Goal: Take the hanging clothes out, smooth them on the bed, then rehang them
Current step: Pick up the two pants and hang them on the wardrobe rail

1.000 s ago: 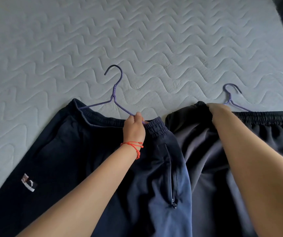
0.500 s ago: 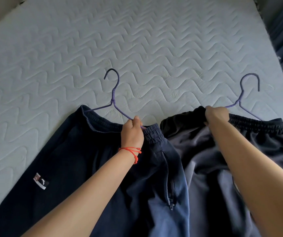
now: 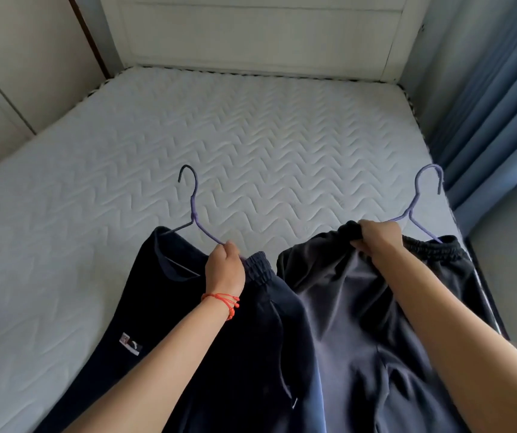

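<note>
My left hand (image 3: 224, 267) curls around the lower arm of a purple wire hanger (image 3: 195, 214), pinching it against the elastic waistband of navy trousers (image 3: 169, 307). A red string bracelet (image 3: 224, 300) circles that wrist. My right hand (image 3: 376, 238) grips a bunched fold of waistband on dark grey trousers (image 3: 344, 323); my fingertips are buried in the cloth, so I cannot tell whether they also hold the second purple hanger (image 3: 422, 198), whose hook rises at one o'clock from that hand. Both pairs lie on the quilted white mattress (image 3: 251, 145), navy at seven o'clock, grey at five, their legs cut off by the bottom edge. A small label (image 3: 130, 343) on the navy pair is too blurred to read. A white panelled headboard (image 3: 251, 32) stands at twelve o'clock, blue curtains (image 3: 494, 104) at two.
</note>
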Available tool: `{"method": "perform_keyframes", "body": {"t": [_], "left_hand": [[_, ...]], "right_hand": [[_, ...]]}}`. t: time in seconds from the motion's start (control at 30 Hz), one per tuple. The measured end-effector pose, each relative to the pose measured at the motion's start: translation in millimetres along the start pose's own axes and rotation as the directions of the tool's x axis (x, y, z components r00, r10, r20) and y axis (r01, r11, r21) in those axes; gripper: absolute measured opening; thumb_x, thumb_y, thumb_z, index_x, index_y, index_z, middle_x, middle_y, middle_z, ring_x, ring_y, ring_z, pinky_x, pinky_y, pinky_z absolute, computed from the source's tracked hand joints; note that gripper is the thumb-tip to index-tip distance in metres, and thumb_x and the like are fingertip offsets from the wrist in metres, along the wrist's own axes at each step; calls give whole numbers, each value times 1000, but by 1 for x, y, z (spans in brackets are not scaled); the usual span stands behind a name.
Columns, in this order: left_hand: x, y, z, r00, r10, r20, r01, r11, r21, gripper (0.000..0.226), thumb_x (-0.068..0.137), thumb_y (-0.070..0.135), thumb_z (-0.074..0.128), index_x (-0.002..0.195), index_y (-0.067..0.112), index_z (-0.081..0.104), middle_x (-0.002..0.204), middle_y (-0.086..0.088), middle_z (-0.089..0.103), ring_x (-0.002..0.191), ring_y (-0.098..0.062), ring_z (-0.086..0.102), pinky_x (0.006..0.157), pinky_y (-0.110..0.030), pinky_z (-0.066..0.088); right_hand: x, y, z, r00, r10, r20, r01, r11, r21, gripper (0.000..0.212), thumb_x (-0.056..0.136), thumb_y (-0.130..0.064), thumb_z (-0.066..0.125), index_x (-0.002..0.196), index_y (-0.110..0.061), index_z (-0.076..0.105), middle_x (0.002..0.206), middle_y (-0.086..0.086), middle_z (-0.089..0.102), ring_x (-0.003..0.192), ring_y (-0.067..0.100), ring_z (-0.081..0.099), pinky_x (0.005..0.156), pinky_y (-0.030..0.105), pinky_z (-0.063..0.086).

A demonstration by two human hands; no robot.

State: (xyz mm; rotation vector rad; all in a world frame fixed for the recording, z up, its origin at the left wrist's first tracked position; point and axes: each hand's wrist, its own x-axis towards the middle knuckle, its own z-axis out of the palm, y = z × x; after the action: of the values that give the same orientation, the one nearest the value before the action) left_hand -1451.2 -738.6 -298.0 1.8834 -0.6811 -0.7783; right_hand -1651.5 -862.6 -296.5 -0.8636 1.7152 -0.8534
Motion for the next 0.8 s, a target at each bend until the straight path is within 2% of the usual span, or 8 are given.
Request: {"method": "perform_keyframes", "body": {"t": [0.17, 0.23, 0.33, 0.4, 0.47, 0.53, 0.67, 0.8], "left_hand": [[-16, 50, -41, 996, 78, -33, -78, 997, -1, 38, 96, 13, 28, 91, -11, 58, 95, -22, 63, 93, -33, 56, 80, -30, 38], [-24, 70, -55, 992, 116, -45, -117, 993, -21, 38, 97, 14, 28, 87, -10, 56, 98, -26, 64, 92, -34, 57, 80, -31, 39], [-39, 101, -78, 980, 191, -62, -195, 979, -53, 32, 97, 14, 29, 76, 0, 48, 86, -23, 62, 82, -32, 55, 70, -23, 33], [-48, 122, -95, 969, 238, -61, -242, 968, -66, 31, 97, 14, 28, 76, 0, 47, 73, -8, 57, 71, -22, 50, 61, -18, 28], [-57, 141, -114, 963, 263, -61, -267, 961, -69, 30, 96, 14, 30, 76, 1, 48, 66, 1, 52, 63, -12, 47, 60, -18, 28], [-64, 157, -133, 955, 289, -69, -294, 953, -70, 31, 96, 15, 31, 69, 9, 46, 65, 4, 50, 62, -8, 46, 69, -20, 31], [-77, 185, -174, 936, 344, -78, -350, 932, -95, 34, 95, 16, 32, 62, 17, 41, 63, 2, 49, 62, -15, 44, 73, -28, 34], [-98, 210, -220, 911, 406, -72, -411, 908, -83, 34, 96, 17, 31, 64, 18, 42, 63, 2, 49, 59, -11, 43, 60, -27, 35]], "right_hand": [[-57, -53, -13, 995, -89, 34, 88, 996, 27, 21, 85, -5, 53, 67, -13, 46, 68, 4, 52, 56, 14, 53, 40, 15, 49], [-80, -72, -15, 993, -107, 51, 104, 993, 55, 22, 86, -4, 52, 67, -12, 45, 68, 5, 51, 57, 15, 53, 39, 15, 48], [-114, -99, -16, 988, -139, 69, 133, 988, 78, 25, 87, -1, 51, 65, -11, 44, 67, 5, 49, 56, 16, 51, 37, 14, 46], [-135, -117, -16, 986, -148, 71, 142, 986, 91, 29, 85, 4, 48, 60, -8, 40, 62, 5, 42, 53, 17, 49, 36, 15, 44], [-156, -132, -15, 982, -168, 84, 161, 983, 89, 32, 83, 6, 46, 56, -8, 37, 57, 5, 39, 49, 19, 47, 49, 24, 45], [-178, -148, -15, 974, -203, 102, 195, 977, 81, 33, 80, 6, 43, 53, -10, 33, 55, 4, 36, 48, 20, 42, 58, 31, 41], [-221, -178, -18, 954, -261, 146, 252, 965, 77, 32, 78, 9, 39, 55, -12, 29, 57, 2, 28, 48, 18, 33, 53, 30, 31], [-261, -206, -22, 929, -296, 223, 287, 955, 70, 29, 83, 7, 42, 60, -9, 37, 59, 7, 35, 50, 18, 42, 42, 21, 41]]}}
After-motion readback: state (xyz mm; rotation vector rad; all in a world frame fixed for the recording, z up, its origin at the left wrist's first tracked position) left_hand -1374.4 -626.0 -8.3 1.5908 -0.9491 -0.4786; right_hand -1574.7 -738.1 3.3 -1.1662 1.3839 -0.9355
